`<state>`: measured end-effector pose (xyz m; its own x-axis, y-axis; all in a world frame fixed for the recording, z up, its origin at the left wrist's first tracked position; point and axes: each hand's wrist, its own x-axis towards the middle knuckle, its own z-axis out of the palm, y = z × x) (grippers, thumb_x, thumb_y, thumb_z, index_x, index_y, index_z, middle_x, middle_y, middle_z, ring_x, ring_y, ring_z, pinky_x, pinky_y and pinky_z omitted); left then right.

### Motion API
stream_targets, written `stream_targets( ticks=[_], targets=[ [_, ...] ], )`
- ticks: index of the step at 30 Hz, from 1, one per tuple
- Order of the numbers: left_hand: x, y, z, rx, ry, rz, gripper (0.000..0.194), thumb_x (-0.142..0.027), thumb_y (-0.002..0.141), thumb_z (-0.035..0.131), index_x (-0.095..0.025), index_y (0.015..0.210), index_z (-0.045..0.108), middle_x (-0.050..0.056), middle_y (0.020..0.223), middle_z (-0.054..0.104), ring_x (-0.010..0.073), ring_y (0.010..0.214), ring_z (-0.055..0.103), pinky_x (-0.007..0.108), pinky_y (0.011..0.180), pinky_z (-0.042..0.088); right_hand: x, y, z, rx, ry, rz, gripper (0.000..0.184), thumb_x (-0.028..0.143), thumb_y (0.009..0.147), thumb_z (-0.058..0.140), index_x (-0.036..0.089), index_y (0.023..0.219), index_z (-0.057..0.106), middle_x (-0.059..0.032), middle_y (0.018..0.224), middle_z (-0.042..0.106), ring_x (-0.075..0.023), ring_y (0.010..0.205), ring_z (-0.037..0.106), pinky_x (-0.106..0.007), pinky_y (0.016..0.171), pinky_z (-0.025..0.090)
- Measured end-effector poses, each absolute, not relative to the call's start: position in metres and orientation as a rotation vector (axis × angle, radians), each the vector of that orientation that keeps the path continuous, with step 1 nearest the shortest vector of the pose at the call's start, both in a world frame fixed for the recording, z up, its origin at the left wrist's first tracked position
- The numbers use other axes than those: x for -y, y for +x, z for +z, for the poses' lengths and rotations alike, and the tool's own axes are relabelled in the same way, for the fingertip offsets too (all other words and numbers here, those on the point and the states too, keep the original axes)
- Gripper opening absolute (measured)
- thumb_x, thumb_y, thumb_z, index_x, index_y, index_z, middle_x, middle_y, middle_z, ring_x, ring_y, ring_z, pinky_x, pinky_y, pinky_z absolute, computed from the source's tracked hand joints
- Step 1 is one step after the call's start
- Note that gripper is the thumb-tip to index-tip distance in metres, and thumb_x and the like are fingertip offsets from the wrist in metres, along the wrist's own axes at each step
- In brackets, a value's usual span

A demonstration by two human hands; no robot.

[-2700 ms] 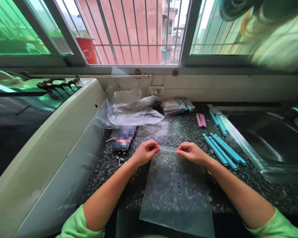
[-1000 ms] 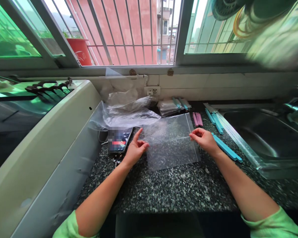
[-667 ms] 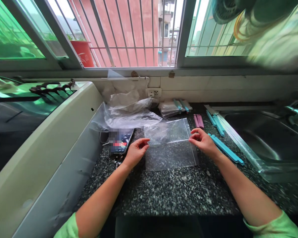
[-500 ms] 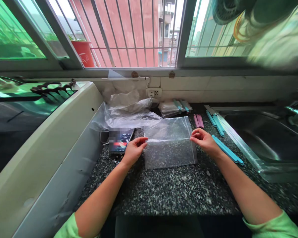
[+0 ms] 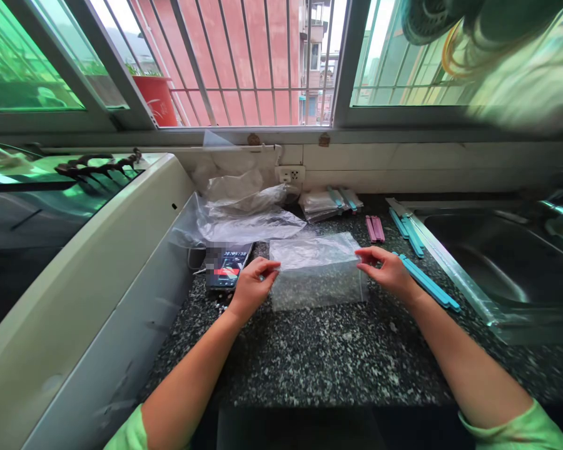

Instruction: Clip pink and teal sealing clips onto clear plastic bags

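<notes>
A clear plastic bag (image 5: 319,281) is stretched between my hands just above the speckled counter (image 5: 319,362). My left hand (image 5: 254,281) pinches its left edge between thumb and fingers. At the right edge, my right hand (image 5: 385,270) pinches it the same way. The bag looks flat, with a crease running across it at finger height. Close to my left hand lies a phone (image 5: 228,278) with its screen lit. Beyond my right hand are long blue strips (image 5: 429,284) and a small bunch of pink strips (image 5: 375,229).
Crumpled plastic bags (image 5: 248,215) lie at the back left, beside a stack of flat bags (image 5: 326,203) with blue strips on it. More blue strips (image 5: 407,231) rest near the sink (image 5: 490,312) at right. A white appliance (image 5: 136,206) borders the left side.
The bag's upper part has come down and tipped toward me, so it looks shorter. Both hands keep their pinch; the right one has shifted slightly left.
</notes>
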<state>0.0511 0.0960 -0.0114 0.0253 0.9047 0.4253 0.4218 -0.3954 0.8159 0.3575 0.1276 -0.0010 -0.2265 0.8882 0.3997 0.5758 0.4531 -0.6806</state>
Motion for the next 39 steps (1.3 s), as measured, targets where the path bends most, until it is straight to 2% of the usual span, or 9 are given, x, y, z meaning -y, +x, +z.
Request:
stream_targets(
  ticks=[5,10,16,19,22,24,30,34,39],
  targets=[
    [-0.091,0.051,-0.006,-1.37,1.969,1.54,0.011,-0.022,0.077,0.057,-0.02,0.079,0.067,0.001,0.073,0.052,0.0112,0.068,0.05,0.022,0.06,0.042,-0.122,0.355,0.005,1.998,-1.078,0.094,0.013,0.029,0.079,0.056,0.022,0.084,0.067,-0.0042,0.073,0.06,-0.0175,0.073,0.056,-0.032,0.069,0.048],
    [-0.083,0.053,0.003,-1.455,2.156,1.708,0.009,-0.022,0.079,0.056,-0.022,0.079,0.065,0.002,0.081,0.055,0.0134,0.076,0.052,0.027,0.069,0.045,-0.113,0.354,0.009,1.951,-1.161,-0.257,0.016,0.025,0.082,0.053,0.024,0.082,0.069,-0.0057,0.087,0.058,-0.0143,0.069,0.052,-0.028,0.063,0.047],
    [-0.074,0.067,-0.003,-1.216,2.565,1.325,0.011,-0.018,0.076,0.052,-0.021,0.069,0.06,0.004,0.08,0.062,0.0148,0.077,0.054,0.03,0.074,0.045,-0.122,0.361,0.004,2.021,-1.255,-0.537,0.018,0.021,0.082,0.05,0.023,0.078,0.067,-0.0044,0.073,0.055,-0.0162,0.071,0.051,-0.028,0.065,0.043],
    [-0.067,0.078,-0.01,-0.941,2.711,1.008,0.016,-0.019,0.078,0.049,-0.02,0.065,0.057,0.005,0.073,0.062,0.0141,0.068,0.053,0.028,0.066,0.043,-0.128,0.362,-0.001,2.091,-1.238,-0.561,0.019,0.017,0.082,0.048,0.021,0.072,0.063,-0.0045,0.068,0.054,-0.0173,0.071,0.05,-0.028,0.065,0.041],
    [-0.062,0.087,-0.014,-0.721,2.741,0.838,0.019,-0.034,0.077,0.054,-0.019,0.065,0.057,0.006,0.071,0.062,0.0151,0.063,0.052,0.028,0.06,0.041,-0.131,0.358,-0.008,2.136,-1.179,-0.521,0.02,0.013,0.081,0.046,0.02,0.068,0.06,-0.0047,0.067,0.054,-0.0173,0.069,0.05,-0.027,0.064,0.041],
    [-0.062,0.088,-0.015,-0.715,2.633,0.889,0.024,-0.042,0.074,0.056,-0.018,0.07,0.058,0.008,0.074,0.062,0.0165,0.066,0.054,0.029,0.063,0.042,-0.13,0.352,-0.011,2.168,-1.124,-0.49,0.021,0.012,0.081,0.046,0.021,0.067,0.059,-0.0041,0.067,0.054,-0.0166,0.07,0.05,-0.027,0.065,0.041],
    [-0.085,0.078,-0.016,-1.283,1.97,1.262,0.02,-0.035,0.078,0.053,-0.017,0.082,0.059,0.007,0.082,0.059,0.0159,0.073,0.054,0.029,0.07,0.044,-0.114,0.329,-0.013,2.198,-0.865,-0.383,0.019,0.013,0.081,0.047,0.022,0.067,0.057,-0.0027,0.067,0.056,-0.0148,0.068,0.048,-0.026,0.065,0.042],
    [-0.098,0.077,-0.019,-1.223,1.519,1.165,0.042,-0.049,0.071,0.056,-0.015,0.095,0.059,0.008,0.09,0.062,0.016,0.075,0.055,0.028,0.068,0.044,-0.105,0.318,-0.015,2.215,-0.752,-0.316,0.019,0.013,0.081,0.047,0.023,0.068,0.057,-0.0021,0.066,0.055,-0.0139,0.067,0.05,-0.027,0.066,0.044],
    [-0.094,0.085,-0.019,-0.999,1.219,0.942,0.045,-0.056,0.062,0.062,-0.012,0.07,0.062,-0.001,0.058,0.055,0.0084,0.052,0.043,0.021,0.051,0.033,-0.104,0.31,-0.02,2.243,-0.631,-0.334,0.02,0.013,0.083,0.044,0.022,0.073,0.059,-0.001,0.065,0.056,-0.0127,0.067,0.053,-0.027,0.068,0.047]
  ],
)
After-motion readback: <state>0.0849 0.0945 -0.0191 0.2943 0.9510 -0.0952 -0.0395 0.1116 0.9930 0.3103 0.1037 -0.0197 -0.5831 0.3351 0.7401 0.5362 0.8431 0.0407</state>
